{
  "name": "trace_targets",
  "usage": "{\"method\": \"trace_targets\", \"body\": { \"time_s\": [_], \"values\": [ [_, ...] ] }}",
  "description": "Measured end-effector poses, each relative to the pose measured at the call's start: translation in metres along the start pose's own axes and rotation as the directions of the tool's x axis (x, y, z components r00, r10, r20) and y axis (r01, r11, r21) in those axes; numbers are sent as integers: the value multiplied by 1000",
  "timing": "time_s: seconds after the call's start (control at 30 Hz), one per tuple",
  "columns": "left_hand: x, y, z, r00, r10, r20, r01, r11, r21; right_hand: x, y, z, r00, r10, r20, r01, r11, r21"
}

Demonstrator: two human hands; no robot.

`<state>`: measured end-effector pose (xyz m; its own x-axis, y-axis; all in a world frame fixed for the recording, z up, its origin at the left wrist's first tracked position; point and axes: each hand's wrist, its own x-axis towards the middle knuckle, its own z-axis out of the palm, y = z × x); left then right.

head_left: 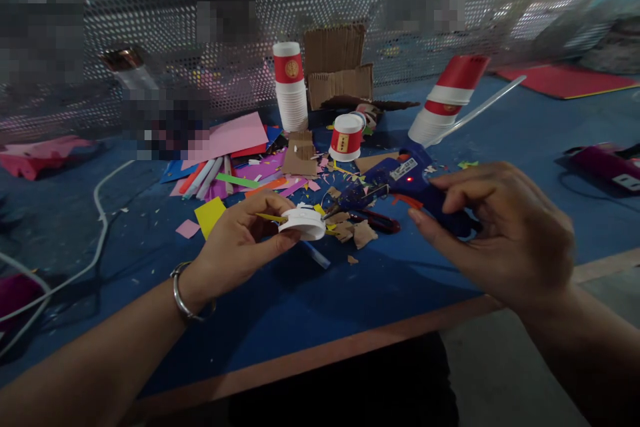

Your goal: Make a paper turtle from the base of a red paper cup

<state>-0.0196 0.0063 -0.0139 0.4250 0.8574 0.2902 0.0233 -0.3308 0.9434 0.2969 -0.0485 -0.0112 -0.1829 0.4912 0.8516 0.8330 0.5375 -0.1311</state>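
Observation:
My left hand (240, 240) pinches a small round white piece (303, 221), like a cut-off cup rim, with a thin yellow strip sticking out toward my palm. My right hand (495, 230) grips a blue hot glue gun (400, 185) with a red trigger and a lit red light. The gun's nozzle touches the right edge of the white piece. Both hands hover just above the blue table (320, 300). A metal bangle sits on my left wrist.
Stacks of red-and-white paper cups (291, 87) (447, 101), a single cup (346, 137), torn cardboard (336, 65), coloured paper sheets and scraps (235, 137), glue sticks (204, 179) and white cables (100, 213) lie about. A perforated metal screen stands behind.

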Motion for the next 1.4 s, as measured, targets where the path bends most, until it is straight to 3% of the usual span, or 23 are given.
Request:
{"method": "trace_targets", "body": {
  "time_s": [0.23, 0.37, 0.5, 0.67, 0.9, 1.1, 1.17, 1.23, 1.3, 1.4],
  "values": [
    [-1, 8, 6, 970, -244, -16, 239, 958, -156, 0, -1, 2, 998, -57, -3, 57, 998, -17],
    [-1, 13, 9, 944, -329, -22, 305, 897, -321, -1, 1, 1, 999, 8, 34, -6, 999, -41],
    [0, 11, 5, 928, -371, -32, 325, 848, -418, -2, 24, 3, 992, 117, -48, -120, 989, -90],
    [3, 8, 2, 904, -412, -114, 329, 840, -432, -8, 70, 3, 929, 369, 3, -365, 920, -142],
    [7, 10, 2, 934, -332, -134, 261, 887, -380, -17, 105, 8, 811, 556, 182, -495, 818, -294],
    [12, 10, -3, 941, -283, -185, 204, 912, -355, -22, 115, 10, 793, 538, 286, -441, 831, -340],
    [13, 8, -5, 925, -296, -240, 194, 908, -372, -20, 109, 7, 817, 513, 263, -397, 831, -389],
    [14, 7, -7, 907, -306, -289, 177, 900, -398, -14, 96, 5, 880, 420, 222, -301, 855, -423],
    [15, 6, -7, 903, -306, -301, 168, 898, -408, -1, 76, 6, 935, 257, 246, -161, 922, -351],
    [17, 5, -8, 911, -304, -277, 183, 903, -389, 25, 39, 20, 918, 85, 387, -62, 996, -71]
  ]
}}
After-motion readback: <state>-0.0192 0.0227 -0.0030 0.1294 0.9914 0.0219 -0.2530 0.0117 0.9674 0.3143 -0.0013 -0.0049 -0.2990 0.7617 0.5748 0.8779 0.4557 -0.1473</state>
